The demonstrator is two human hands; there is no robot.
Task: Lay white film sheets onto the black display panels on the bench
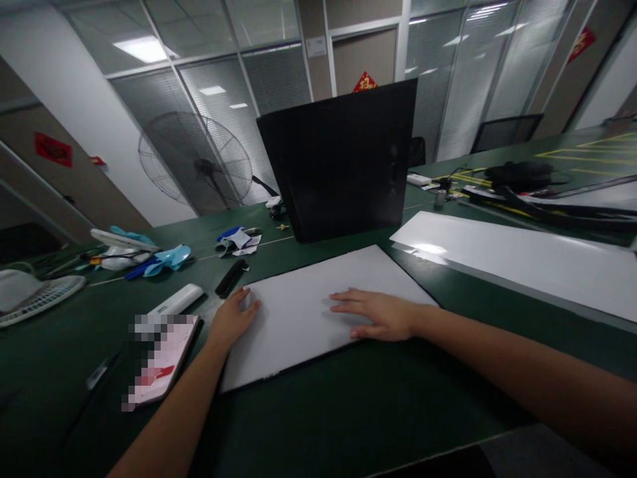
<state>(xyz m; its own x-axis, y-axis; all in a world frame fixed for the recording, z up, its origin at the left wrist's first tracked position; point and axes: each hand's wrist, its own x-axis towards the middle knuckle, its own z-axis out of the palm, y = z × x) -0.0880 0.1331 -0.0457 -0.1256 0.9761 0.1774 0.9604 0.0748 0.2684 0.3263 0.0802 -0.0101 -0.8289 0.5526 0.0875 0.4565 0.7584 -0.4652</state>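
A white rectangular panel (308,299) lies flat on the green table (348,411) in front of me. My left hand (231,322) rests on the panel's left edge, its fingers curled over the corner and thumb stretched out. My right hand (375,312) lies flat on the panel's right part, fingers stretched out and pointing left. Neither hand holds anything. A tall black panel (343,159) stands upright just behind the white one.
A phone (164,362) and a white bar (174,302) lie left of my left hand, with a black marker (231,277) near the panel's corner. A long white sheet (517,262) lies at right. Blue gloves (159,260), cables (527,182) and a floor fan (196,166) are farther back.
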